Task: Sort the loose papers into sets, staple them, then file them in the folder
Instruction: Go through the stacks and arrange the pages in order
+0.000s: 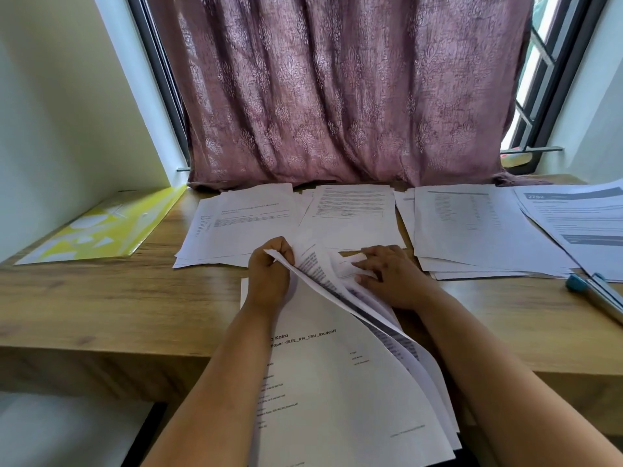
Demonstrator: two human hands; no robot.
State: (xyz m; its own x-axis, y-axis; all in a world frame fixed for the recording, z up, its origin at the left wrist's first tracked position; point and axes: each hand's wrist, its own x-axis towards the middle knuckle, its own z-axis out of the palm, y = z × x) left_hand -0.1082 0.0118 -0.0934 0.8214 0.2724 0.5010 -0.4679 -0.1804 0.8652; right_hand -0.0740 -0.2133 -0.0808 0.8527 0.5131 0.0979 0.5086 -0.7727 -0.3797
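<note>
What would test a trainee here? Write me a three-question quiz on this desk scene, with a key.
1. True or false: the yellow folder lies at the desk's left end, apart from the paper piles.
2. Which hand pinches the lifted top corner of the near stack of papers?
A. left hand
B. right hand
C. neither
3. Fill in: the blue-capped tool at the right edge of the desk looks like a ____.

Key: 1 true; 2 A; 3 stapler (only partly in view, so a likely reading). The right hand rests with its fingers spread on the sheets underneath.
</note>
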